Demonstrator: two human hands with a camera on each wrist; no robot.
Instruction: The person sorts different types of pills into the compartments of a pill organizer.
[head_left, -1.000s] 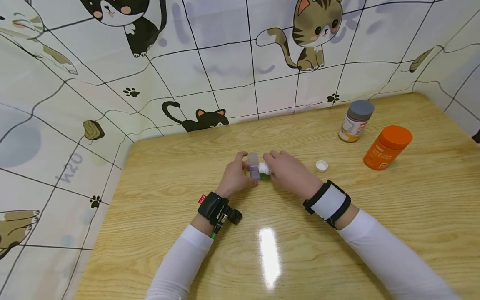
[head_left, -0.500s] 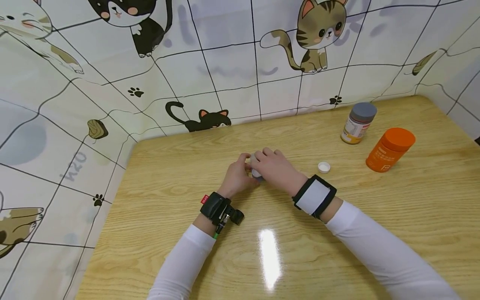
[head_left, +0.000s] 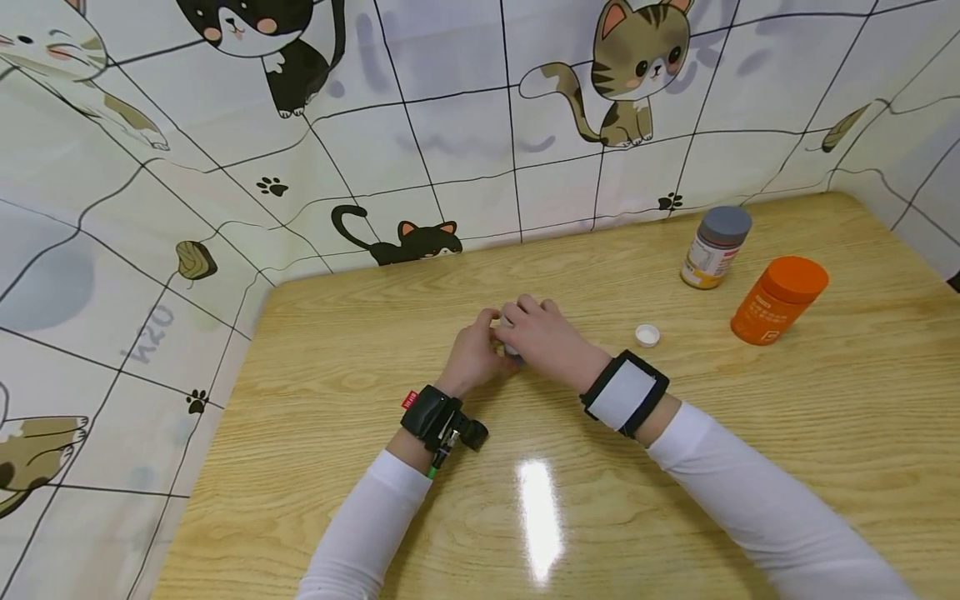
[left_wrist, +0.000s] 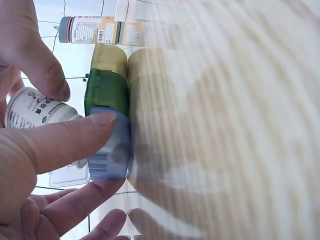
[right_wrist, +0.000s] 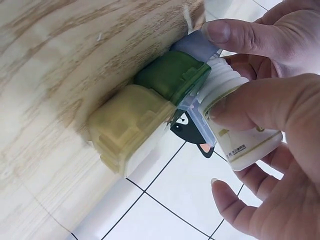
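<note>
A pill organizer (left_wrist: 106,91) stands on the table, with yellow, green and blue compartments in a row. My left hand (head_left: 474,357) holds it at the blue end, thumb on one side and fingers on the other. The blue compartment's clear lid (left_wrist: 67,176) is swung up. My right hand (head_left: 553,343) grips a small white pill bottle (right_wrist: 255,145), tipped so that its uncapped, ridged neck (right_wrist: 220,75) meets the blue compartment. In the head view the hands cover most of both items. Whether anything is pouring out is hidden.
A small white cap (head_left: 647,336) lies to the right of my hands. Farther right stand a grey-lidded bottle (head_left: 716,247) and an orange jar (head_left: 780,300). A cat-printed wall covering (head_left: 465,142) rises behind the wooden table (head_left: 360,312).
My right hand has moved left and turned over, tipping the white bottle onto the blue compartment. Over the last half second, it has shifted only slightly. The left hand keeps its hold.
</note>
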